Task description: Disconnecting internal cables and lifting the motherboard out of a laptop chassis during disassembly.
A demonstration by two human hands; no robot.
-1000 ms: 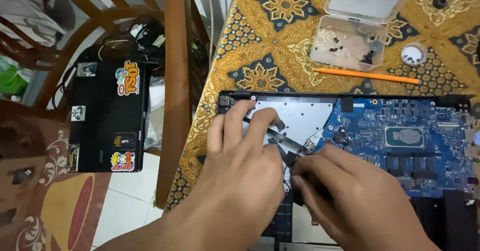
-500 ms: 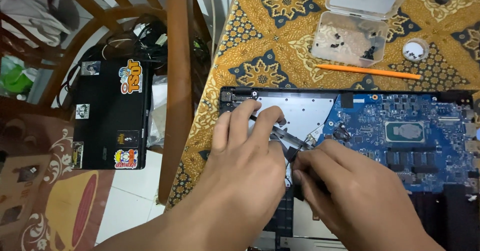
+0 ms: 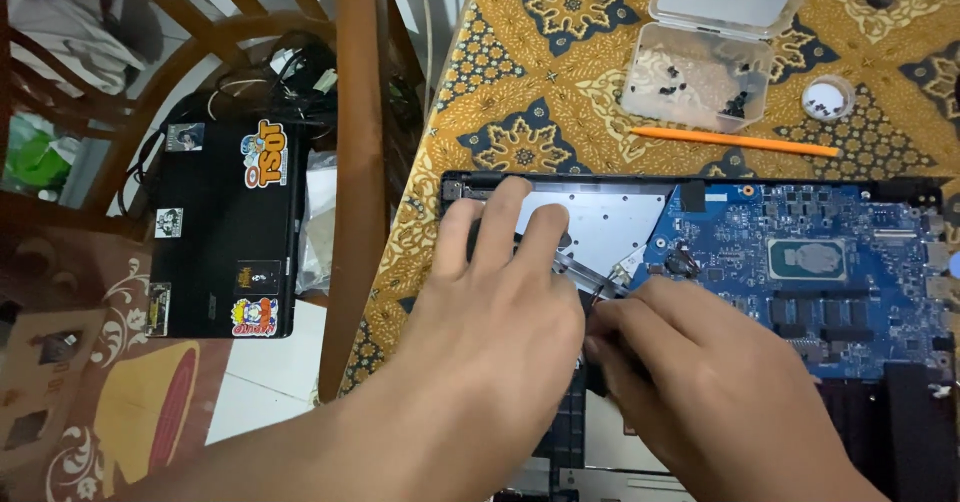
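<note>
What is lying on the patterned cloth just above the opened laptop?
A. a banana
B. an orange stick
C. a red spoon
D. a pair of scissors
B: a thin orange stick lies on the cloth between the clear box of small dark screws and the top edge of the laptop.

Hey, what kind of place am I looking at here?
Probably a home table used for laptop repair: an opened laptop lies on a patterned tablecloth, a clear box of screws sits nearby, and a wooden chair stands alongside.
</note>
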